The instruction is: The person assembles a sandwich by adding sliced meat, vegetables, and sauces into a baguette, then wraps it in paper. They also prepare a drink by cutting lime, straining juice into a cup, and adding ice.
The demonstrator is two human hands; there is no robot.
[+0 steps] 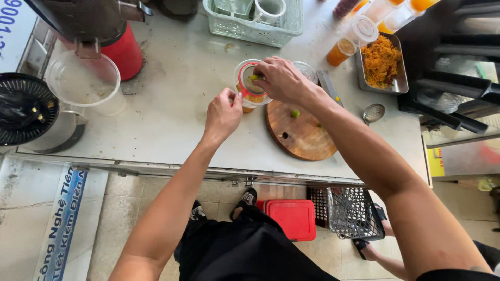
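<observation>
On the bench (172, 99), the left hand (223, 115) pinches the clear plastic cup (249, 89) at its rim, while the right hand (281, 79) closes its grip on a small green fruit (254, 77) over it; squeezing straight above the mouth would likely keep drips inside. One round wooden board (302, 136), one more green piece (295, 113), one metal tray (398, 83).

steel counter (172, 99), round cutting board (304, 138), white basket (255, 26), metal tray (398, 86)
</observation>
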